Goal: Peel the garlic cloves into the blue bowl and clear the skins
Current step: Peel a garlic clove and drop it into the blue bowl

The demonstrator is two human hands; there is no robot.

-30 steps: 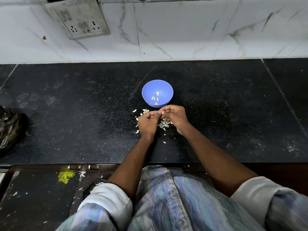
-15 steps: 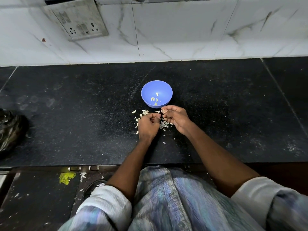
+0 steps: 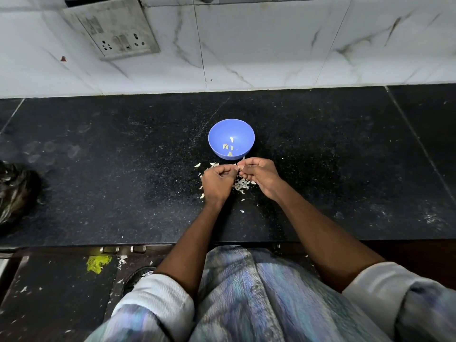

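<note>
two hands, knuckles up, close together over black counter (image 3: 98,169), just in front of blue bowl (image 3: 231,138). left hand (image 3: 217,181) with fingers curled tight under, fingertips meeting those of right hand (image 3: 259,176) at a small pale clove (image 3: 238,166), barely seen between them; right thumb and forefinger pinched on it too. too small to tell how much skin on it.

four peeled cloves (image 3: 228,147) inside bowl, near bottom on the near side. bowl upright on counter, about mid-depth, near edge just beyond the fingertips.

scattered skins (image 3: 243,185) on counter beneath and between hands, thickest pile under right hand, a few flakes left of left hand and a couple nearer counter edge.

white marble-look wall tiles (image 3: 271,45) behind, with grimy socket plate (image 3: 111,28) upper left. dark crumpled bag (image 3: 14,193) at far left edge of counter. rolled white cuffs and bluish streaked shirt (image 3: 246,299) at bottom. yellow scrap (image 3: 97,262) and pale bits on dark floor below counter.
</note>
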